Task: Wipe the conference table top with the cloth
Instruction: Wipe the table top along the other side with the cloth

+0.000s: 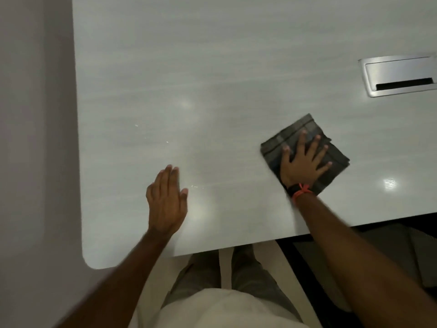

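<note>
A pale grey, glossy conference table top (212, 79) fills most of the head view. On its right part lies a folded dark grey cloth (293, 131), flat on the surface. My right hand (303, 162) presses down on the cloth with its fingers spread and straight. An orange band and a dark strap circle that wrist. My left hand (166, 200) is over the table near the front edge, left of the cloth and apart from it, fingers straight and together, holding nothing. A few small wet specks glint on the table between the hands.
A silver cable hatch (399, 76) with a dark slot is set into the table at the far right. The table's rounded corner (92, 261) is at the lower left, with floor beyond. A dark chair (390, 256) stands under the front edge at right.
</note>
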The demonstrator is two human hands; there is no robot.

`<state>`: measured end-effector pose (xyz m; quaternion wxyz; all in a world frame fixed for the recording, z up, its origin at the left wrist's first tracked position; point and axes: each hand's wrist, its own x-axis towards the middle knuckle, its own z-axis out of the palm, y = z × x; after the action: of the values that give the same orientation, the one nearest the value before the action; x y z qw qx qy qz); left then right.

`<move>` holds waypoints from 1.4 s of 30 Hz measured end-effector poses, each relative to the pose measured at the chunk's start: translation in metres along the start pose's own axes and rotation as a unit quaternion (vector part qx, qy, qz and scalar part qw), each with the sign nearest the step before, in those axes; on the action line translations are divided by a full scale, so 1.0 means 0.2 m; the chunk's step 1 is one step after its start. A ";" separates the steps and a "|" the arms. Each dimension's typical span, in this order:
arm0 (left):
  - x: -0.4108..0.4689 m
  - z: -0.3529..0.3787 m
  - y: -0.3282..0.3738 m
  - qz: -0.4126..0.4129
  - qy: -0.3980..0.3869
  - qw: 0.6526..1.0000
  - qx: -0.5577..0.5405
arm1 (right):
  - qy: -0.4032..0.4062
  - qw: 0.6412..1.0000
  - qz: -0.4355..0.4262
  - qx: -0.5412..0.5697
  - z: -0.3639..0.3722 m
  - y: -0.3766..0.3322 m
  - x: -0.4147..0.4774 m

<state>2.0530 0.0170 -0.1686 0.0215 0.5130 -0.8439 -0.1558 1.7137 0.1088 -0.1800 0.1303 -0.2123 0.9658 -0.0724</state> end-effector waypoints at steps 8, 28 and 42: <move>0.08 -0.05 -0.19 0.009 0.001 1.000 -0.016 | -0.096 0.942 -0.312 -0.072 0.28 -0.31 -0.86; 0.08 -0.02 -0.21 0.011 0.034 0.999 0.001 | -0.074 0.944 -0.313 -0.075 0.23 -0.14 -0.80; 0.06 -0.02 -0.20 0.020 0.064 0.998 -0.011 | -0.096 0.915 -0.388 -0.050 0.33 -0.23 -1.02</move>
<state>2.0825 -0.0119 -0.1775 0.0841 0.5044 -0.8492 -0.1317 1.9292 0.1504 -0.1883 0.1734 -0.5828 0.7924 -0.0478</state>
